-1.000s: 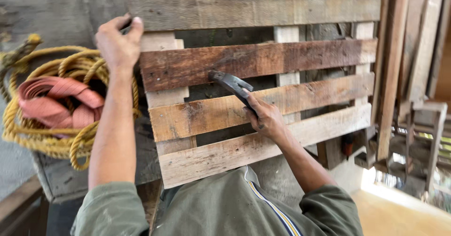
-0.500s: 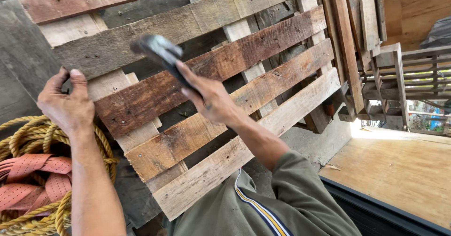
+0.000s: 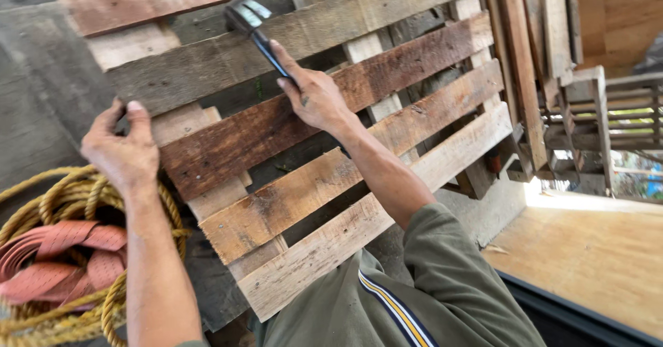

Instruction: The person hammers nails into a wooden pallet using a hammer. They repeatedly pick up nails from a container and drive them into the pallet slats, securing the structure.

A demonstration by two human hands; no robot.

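A weathered wooden pallet (image 3: 290, 202) stands upright in front of me, its slats running across at a tilt. My left hand (image 3: 124, 150) grips the pallet's left edge at one of the upper slats. My right hand (image 3: 314, 98) holds a dark hammer (image 3: 252, 22) by the handle, with the head raised against a grey upper slat. The lower part of the handle is hidden by my fingers.
A coil of yellow rope (image 3: 76, 202) with a folded red strap (image 3: 59, 257) lies at the lower left. Boards and wooden frames (image 3: 587, 105) lean at the right. A flat plywood surface (image 3: 594, 257) sits at the lower right.
The hammer has risen from the middle slats to the upper ones. My left hand has kept its grip on the pallet's left edge while the view has shifted.
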